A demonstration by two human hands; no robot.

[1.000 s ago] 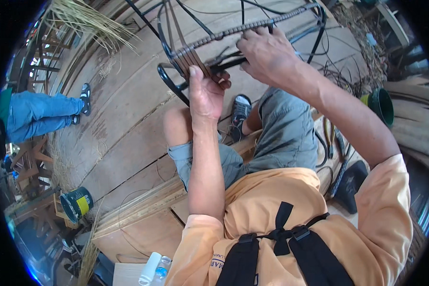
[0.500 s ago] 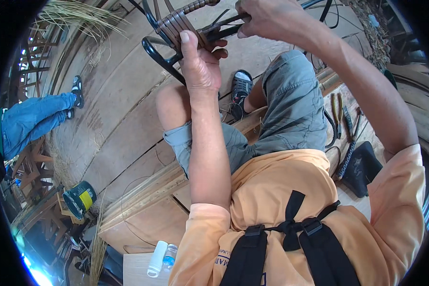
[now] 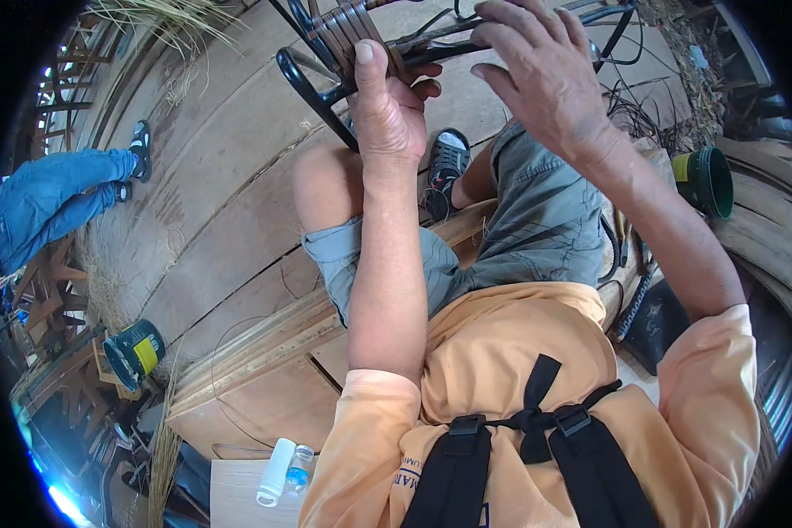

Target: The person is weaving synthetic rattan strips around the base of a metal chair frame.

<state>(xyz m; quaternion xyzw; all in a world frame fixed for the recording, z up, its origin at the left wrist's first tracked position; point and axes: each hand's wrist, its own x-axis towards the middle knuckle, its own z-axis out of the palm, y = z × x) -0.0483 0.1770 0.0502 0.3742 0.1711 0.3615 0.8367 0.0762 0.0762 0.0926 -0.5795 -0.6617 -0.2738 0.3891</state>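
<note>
At the top, my left hand (image 3: 387, 114) is wrapped round a glossy black frame (image 3: 306, 88) of bent rods, its thumb pressed on a section bound with flat brown strips (image 3: 347, 33). The frame runs on past the top edge, so part of it is hidden. To the right, my right hand (image 3: 550, 84) hovers over or beside the frame's long dark rods, fingers spread and thumb apart, apparently gripping nothing. Whether its fingertips touch the rods I cannot tell.
A person's jeans-clad legs (image 3: 70, 198) are at the left. Green buckets stand at lower left (image 3: 134, 354) and right (image 3: 713, 182). Dark loose strands (image 3: 638, 114) lie beyond my right knee, dry fibres (image 3: 163, 18) at upper left. Two bottles (image 3: 277, 471) lie behind me.
My right hand has let go of the dark rod or strip it pinched, spread its fingers and moved right and down. My left hand and the frame have shifted slightly right.
</note>
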